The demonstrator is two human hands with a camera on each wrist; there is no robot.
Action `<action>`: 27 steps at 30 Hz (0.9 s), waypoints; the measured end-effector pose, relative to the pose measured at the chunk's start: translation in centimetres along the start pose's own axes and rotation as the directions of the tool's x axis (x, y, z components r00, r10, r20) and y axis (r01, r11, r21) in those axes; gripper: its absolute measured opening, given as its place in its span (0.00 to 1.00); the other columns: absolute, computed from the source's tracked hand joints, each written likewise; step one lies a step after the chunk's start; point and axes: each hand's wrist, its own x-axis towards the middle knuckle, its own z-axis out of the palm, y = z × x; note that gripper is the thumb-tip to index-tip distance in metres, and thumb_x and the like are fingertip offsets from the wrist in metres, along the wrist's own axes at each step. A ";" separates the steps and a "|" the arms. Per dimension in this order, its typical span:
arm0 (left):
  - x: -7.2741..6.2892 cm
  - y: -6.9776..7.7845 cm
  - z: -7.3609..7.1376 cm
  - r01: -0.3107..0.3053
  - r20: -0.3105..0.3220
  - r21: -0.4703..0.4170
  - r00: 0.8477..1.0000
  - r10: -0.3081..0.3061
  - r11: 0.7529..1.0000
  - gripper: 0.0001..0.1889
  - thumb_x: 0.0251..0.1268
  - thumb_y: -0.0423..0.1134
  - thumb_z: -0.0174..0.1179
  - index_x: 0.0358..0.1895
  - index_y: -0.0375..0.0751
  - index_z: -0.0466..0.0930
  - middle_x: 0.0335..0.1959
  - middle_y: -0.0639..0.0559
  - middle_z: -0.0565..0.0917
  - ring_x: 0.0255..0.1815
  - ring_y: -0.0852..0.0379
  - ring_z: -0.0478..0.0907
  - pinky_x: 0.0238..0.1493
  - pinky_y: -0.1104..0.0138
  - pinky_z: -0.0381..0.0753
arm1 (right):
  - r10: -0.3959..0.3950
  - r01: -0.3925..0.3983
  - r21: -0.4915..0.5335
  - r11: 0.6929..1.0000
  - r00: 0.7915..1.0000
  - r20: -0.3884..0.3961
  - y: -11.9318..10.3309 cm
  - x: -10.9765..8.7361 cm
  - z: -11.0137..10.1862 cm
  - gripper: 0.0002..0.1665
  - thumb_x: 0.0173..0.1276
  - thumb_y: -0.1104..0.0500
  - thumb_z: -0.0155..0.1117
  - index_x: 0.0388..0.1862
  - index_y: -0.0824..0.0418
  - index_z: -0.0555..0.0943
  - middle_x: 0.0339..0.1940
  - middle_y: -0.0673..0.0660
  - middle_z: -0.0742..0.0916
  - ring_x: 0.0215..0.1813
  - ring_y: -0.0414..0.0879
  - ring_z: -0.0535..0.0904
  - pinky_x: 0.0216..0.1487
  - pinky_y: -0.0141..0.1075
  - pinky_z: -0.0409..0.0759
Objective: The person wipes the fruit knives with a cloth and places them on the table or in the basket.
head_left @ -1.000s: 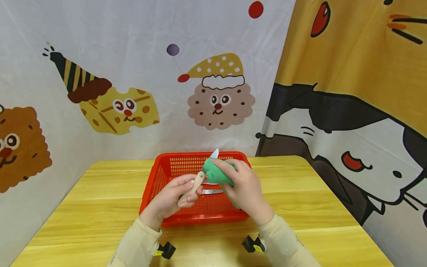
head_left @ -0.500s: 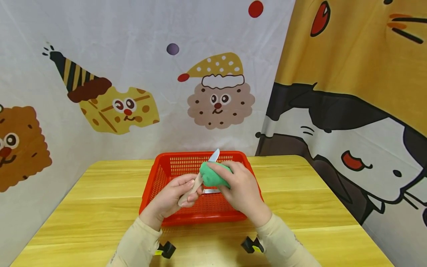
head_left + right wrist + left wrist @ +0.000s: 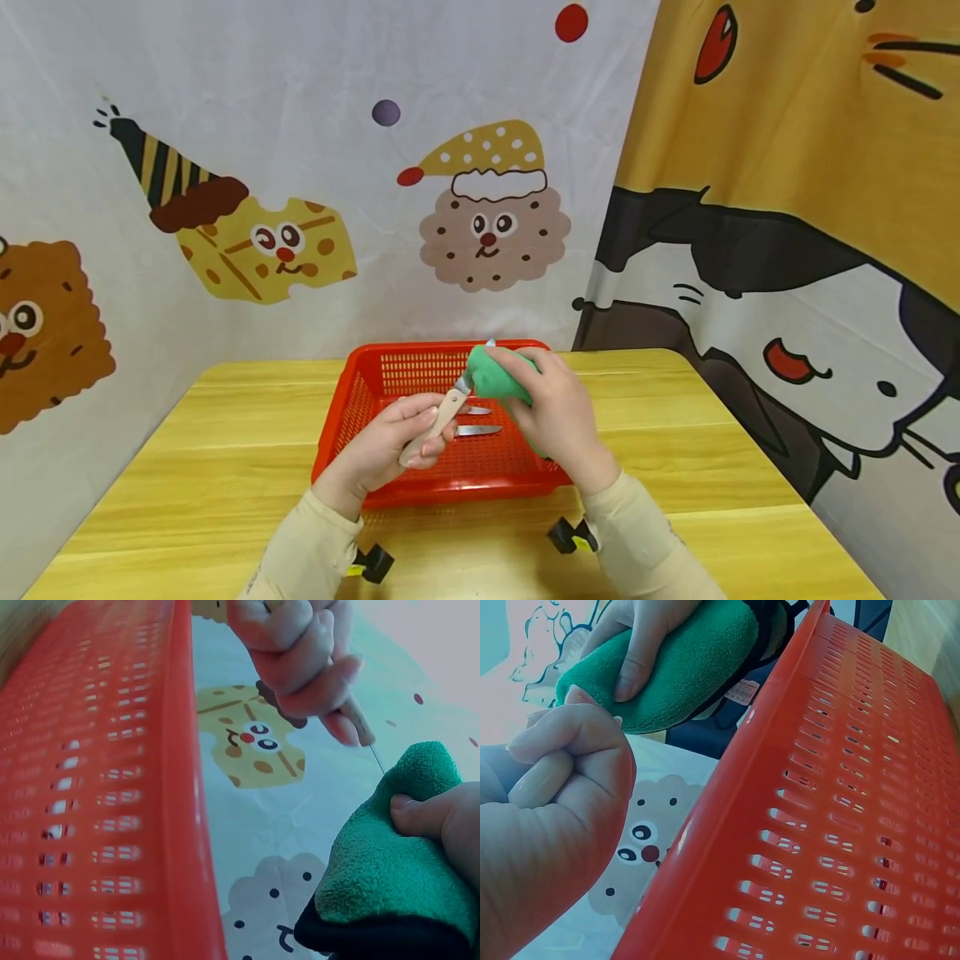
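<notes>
My left hand (image 3: 386, 446) grips the pale handle of a knife (image 3: 435, 427), which tilts up and to the right above the basket. In my right hand (image 3: 561, 417) is a green fuzzy cloth (image 3: 491, 375) with dark edging, folded around the blade. A short stretch of blade by the handle and the very tip show; the cloth hides the rest. The right wrist view shows the thumb pressing the cloth (image 3: 390, 877) just beyond the handle. Two more knives lie in the red basket (image 3: 450, 492), one blade (image 3: 480, 430) nearer and another (image 3: 477, 411) behind it, their handles hidden by my left hand.
The perforated basket sits on a wood-grain table (image 3: 675, 467), below both hands. A black wrist-mounted device (image 3: 372, 563) hangs under the left sleeve, another (image 3: 572, 535) by the right sleeve. A cartoon-printed curtain (image 3: 300, 67) stands behind the table.
My right hand slid the cloth down toward the handle, then back up toward the tip. More blade shows beside the handle now, less at the tip. My left hand stays nearly still.
</notes>
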 end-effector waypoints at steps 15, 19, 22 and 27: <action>-0.1 -0.1 0.0 0.015 0.022 -0.019 1.000 -0.015 1.000 0.18 0.82 0.31 0.34 0.61 0.28 0.71 0.37 0.49 0.77 0.26 0.64 0.68 0.24 0.78 0.70 | 0.068 -0.070 -0.042 0.997 0.997 -0.031 1.4 0.2 -0.8 0.37 0.53 0.67 0.76 0.63 0.47 0.80 0.46 0.58 0.85 0.45 0.57 0.80 0.42 0.51 0.80; -0.1 -0.2 0.0 0.016 0.021 -0.021 1.000 -0.016 1.000 0.18 0.82 0.31 0.34 0.61 0.31 0.72 0.37 0.49 0.77 0.26 0.64 0.68 0.24 0.78 0.69 | 0.071 -0.073 -0.045 0.996 0.997 -0.034 1.6 0.1 -0.8 0.37 0.53 0.66 0.77 0.63 0.47 0.79 0.46 0.57 0.85 0.45 0.58 0.80 0.43 0.52 0.80; -0.1 -0.2 0.0 0.014 0.026 -0.016 1.000 -0.014 1.000 0.18 0.82 0.31 0.34 0.61 0.33 0.73 0.37 0.49 0.76 0.26 0.64 0.68 0.24 0.78 0.69 | 0.077 -0.078 -0.046 0.996 0.996 -0.034 1.7 0.0 -0.8 0.37 0.53 0.66 0.77 0.63 0.48 0.79 0.46 0.57 0.85 0.45 0.57 0.80 0.43 0.52 0.80; -0.1 -0.2 0.2 0.017 0.017 -0.023 1.000 -0.017 1.000 0.19 0.82 0.31 0.33 0.61 0.33 0.73 0.36 0.49 0.76 0.25 0.64 0.68 0.23 0.78 0.68 | 0.107 -0.108 -0.048 0.993 0.994 -0.020 1.9 -0.2 -0.7 0.37 0.53 0.66 0.76 0.63 0.48 0.79 0.46 0.58 0.85 0.45 0.58 0.81 0.42 0.52 0.81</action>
